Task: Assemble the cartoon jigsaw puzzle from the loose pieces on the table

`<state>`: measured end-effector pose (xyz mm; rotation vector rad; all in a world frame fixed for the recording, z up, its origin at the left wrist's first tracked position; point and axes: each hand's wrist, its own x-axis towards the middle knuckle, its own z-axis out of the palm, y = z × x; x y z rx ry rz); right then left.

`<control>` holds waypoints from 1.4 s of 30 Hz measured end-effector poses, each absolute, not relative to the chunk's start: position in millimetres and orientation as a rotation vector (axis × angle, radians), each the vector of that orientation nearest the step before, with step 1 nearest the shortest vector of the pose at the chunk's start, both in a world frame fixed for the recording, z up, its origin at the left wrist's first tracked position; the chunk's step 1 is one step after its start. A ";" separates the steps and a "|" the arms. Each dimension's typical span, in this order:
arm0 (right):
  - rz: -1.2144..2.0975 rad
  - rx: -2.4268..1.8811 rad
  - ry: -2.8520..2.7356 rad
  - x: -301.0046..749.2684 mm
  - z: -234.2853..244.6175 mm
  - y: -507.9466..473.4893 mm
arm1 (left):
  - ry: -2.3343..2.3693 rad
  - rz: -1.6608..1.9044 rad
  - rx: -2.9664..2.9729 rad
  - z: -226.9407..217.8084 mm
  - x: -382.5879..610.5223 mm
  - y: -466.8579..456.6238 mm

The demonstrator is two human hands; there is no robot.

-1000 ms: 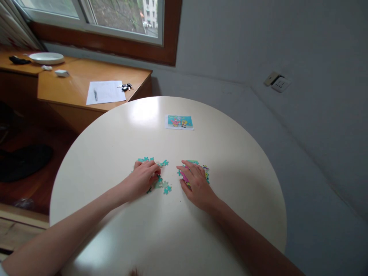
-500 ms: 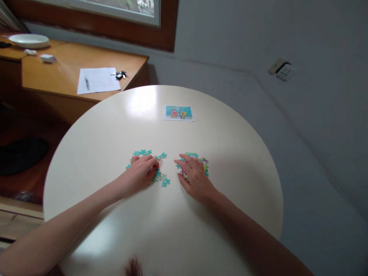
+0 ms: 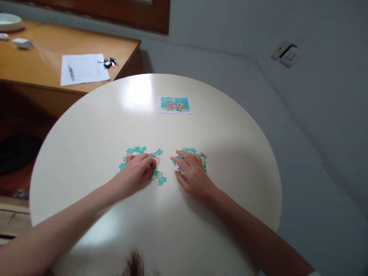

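Note:
My left hand [image 3: 138, 168] is closed, fingertips curled down among loose teal puzzle pieces [image 3: 137, 149]. Whatever its fingers pinch is hidden behind them. More teal pieces [image 3: 160, 179] lie at its right side. My right hand [image 3: 193, 172] rests with fingers spread over a cluster of multicoloured puzzle pieces [image 3: 189, 150], teal, yellow and pink, and partly covers them. A gap of bare tabletop separates the two groups. Farther back lies a picture card [image 3: 174, 105] with a pink and a yellow cartoon figure on teal.
Both groups lie on a round white table [image 3: 218, 126]. Behind it at left, a wooden desk [image 3: 115, 42] carries a paper sheet [image 3: 86, 71], a pen [image 3: 71, 73], keys [image 3: 108, 62] and a white box [image 3: 23, 43]. A wall socket [image 3: 291, 56] is at right.
The camera view has shifted, so the desk and table sit higher and farther left. Both hands stay over the same groups of pieces, with little change in their pose.

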<state>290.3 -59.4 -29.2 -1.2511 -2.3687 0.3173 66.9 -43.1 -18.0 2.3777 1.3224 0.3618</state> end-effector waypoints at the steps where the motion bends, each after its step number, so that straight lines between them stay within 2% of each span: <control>1: 0.325 -1.256 -2.372 290.4 -28.8 -59.4 | 1.318 0.364 2.379 -17.7 66.8 -43.3; 42: 0.369 -1.256 -2.390 294.1 -23.9 -59.3 | 1.266 0.312 2.291 -11.2 64.9 -47.3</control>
